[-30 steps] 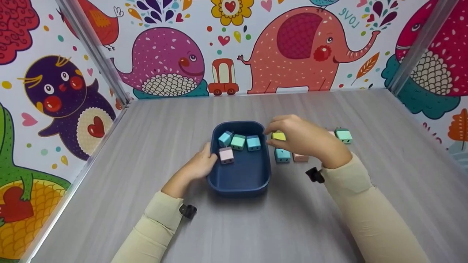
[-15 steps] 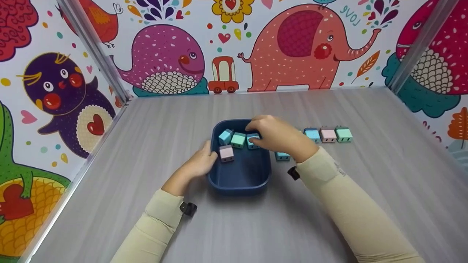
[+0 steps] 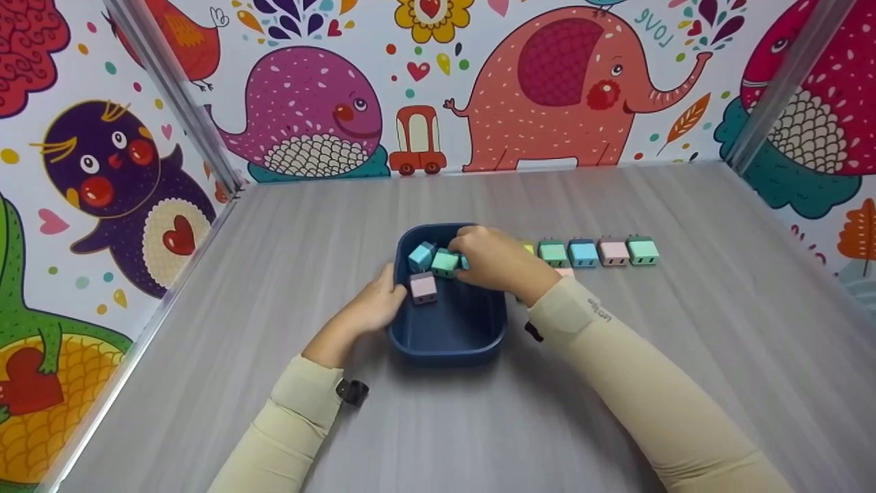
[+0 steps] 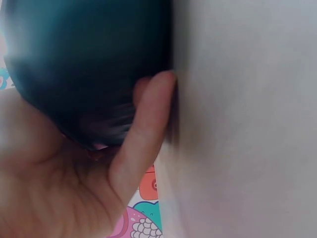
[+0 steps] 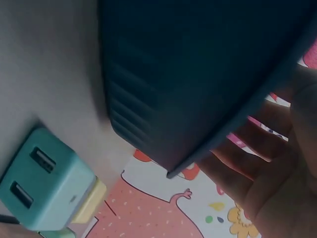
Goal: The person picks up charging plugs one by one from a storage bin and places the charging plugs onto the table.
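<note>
the left grip is curled on the side of the blue box, thumb by the rim, likely so the box won't slide on the gray surface. the right grip dips into the box beside a green block. its fingertips are hidden, so i can't tell if they pinch anything. a pink block sits nearer the front of the box. more plug blocks stand in a row outside, maybe lined up for easy reach.
</note>
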`<state>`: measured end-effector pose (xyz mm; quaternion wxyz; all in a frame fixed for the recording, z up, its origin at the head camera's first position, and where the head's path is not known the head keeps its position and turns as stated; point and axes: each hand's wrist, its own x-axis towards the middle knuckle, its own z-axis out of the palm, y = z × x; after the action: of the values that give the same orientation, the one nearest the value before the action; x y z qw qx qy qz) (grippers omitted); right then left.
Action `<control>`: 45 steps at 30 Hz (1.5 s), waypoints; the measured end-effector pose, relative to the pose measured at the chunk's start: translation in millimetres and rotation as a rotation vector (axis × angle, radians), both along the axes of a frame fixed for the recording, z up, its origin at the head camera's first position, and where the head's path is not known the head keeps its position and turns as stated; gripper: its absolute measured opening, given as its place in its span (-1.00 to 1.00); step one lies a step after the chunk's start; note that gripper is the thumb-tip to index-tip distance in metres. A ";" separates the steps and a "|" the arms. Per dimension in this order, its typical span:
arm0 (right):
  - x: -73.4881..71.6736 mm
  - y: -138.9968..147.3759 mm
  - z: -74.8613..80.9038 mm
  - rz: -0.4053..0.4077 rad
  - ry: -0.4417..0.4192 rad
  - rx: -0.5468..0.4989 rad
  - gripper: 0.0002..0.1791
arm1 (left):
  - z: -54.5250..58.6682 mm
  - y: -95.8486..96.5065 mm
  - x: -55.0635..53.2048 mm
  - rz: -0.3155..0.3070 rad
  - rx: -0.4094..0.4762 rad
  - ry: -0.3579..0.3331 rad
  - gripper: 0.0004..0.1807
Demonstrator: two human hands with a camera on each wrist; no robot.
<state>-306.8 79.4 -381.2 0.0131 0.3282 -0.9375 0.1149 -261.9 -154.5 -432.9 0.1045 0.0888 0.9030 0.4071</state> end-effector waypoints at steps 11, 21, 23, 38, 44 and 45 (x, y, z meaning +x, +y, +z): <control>-14.1 -14.0 -16.0 -0.022 -0.040 0.078 -0.55 | 0.3 2.3 0.9 0.003 -0.015 -0.008 -0.40; -20.2 -21.2 -12.6 0.025 0.055 0.161 -0.69 | 0.9 2.1 1.1 0.003 -0.019 -0.014 -0.43; -21.9 -22.7 -12.1 0.017 0.044 0.132 -0.71 | 0.8 2.0 0.5 0.003 -0.019 -0.014 -0.44; -28.7 -21.4 -20.5 -0.030 -0.006 0.076 -0.88 | 1.8 1.8 2.8 0.002 -0.012 0.004 -0.41; -28.0 -22.6 -19.6 -0.033 -0.018 0.075 -0.88 | 1.7 1.1 2.0 0.000 -0.007 0.008 -0.39; -27.9 -22.9 -19.4 -0.031 -0.017 0.078 -0.88 | 1.7 1.0 1.6 0.001 -0.007 0.008 -0.39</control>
<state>-334.7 56.5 -400.5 -0.0058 0.3127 -0.9464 0.0808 -260.2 -153.5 -431.1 0.1011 0.0893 0.9049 0.4036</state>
